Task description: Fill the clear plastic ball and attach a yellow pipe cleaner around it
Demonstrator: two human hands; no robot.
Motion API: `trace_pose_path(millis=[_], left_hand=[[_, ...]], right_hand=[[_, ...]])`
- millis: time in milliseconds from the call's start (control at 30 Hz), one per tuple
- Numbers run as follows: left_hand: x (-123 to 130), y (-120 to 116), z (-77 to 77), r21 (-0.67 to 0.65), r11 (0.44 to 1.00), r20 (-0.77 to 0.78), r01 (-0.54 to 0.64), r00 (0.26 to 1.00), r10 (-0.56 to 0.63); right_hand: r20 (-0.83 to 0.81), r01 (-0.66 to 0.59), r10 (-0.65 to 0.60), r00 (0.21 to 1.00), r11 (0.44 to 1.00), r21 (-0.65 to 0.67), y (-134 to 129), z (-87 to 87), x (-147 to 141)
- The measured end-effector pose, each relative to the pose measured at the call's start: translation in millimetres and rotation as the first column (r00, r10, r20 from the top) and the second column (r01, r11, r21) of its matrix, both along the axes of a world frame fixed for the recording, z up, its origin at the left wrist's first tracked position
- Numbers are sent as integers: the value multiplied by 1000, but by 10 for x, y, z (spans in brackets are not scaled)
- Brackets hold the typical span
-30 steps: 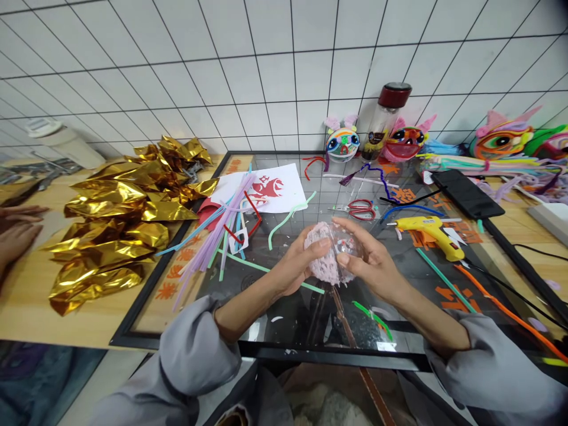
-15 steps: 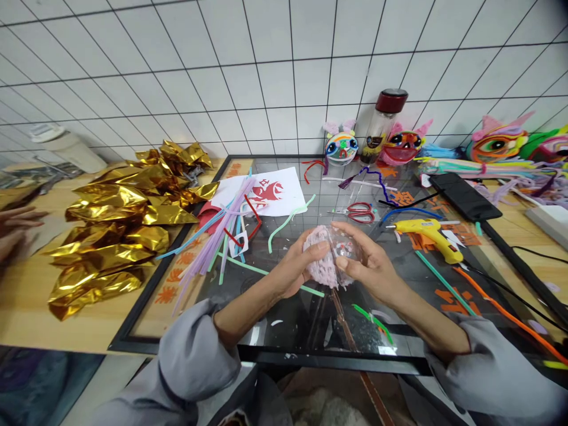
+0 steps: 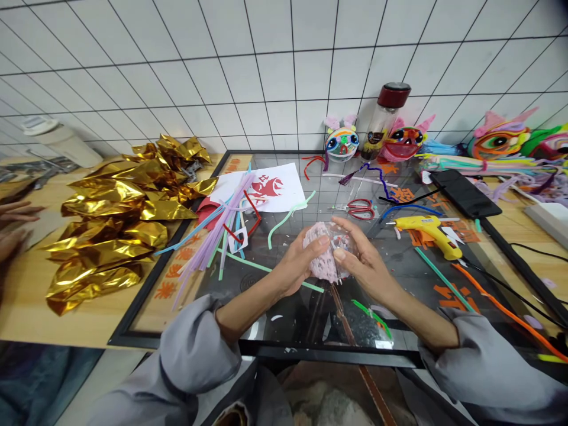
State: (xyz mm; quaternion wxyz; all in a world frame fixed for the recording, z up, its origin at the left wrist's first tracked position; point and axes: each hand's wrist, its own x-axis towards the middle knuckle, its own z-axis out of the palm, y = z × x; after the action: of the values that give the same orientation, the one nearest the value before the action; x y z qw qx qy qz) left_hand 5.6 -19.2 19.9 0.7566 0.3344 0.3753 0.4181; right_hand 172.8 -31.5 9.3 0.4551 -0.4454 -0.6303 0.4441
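Between both hands is a clear plastic ball, its left half covered in pale pink fuzzy strips. My left hand wraps the pink side, thumb lying across it. On the clear side, my right hand curls over the top with its thumb pressed against the shell. Small red bits show through the clear part, too small to name. Under the ball a brown strap runs down toward my lap. Past the hands lie red-handled scissors, and a yellow hot glue gun rests to their right.
Gold foil heaps at left, near another person's hand. Pipe cleaners overlap a white paper with a red cutout. Decorated balls and a bottle stand by the wall. A phone lies right, by the glue gun's cable.
The ball has turned slightly in my hands, and my right hand has shifted a little inward, covering more of the clear side. The camera view has moved slightly.
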Motion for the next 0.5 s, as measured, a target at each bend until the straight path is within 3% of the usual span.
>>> trace_pose_path(millis=[300, 500], left_hand=[[-52, 36, -43, 18, 995, 77, 99, 992, -100], [-41, 32, -31, 0, 998, 57, 66, 996, -66]], right_hand=[[1, -27, 27, 1000, 1000, 5, 38, 57, 64], [-16, -5, 5, 1000, 1000, 23, 27, 28, 62]])
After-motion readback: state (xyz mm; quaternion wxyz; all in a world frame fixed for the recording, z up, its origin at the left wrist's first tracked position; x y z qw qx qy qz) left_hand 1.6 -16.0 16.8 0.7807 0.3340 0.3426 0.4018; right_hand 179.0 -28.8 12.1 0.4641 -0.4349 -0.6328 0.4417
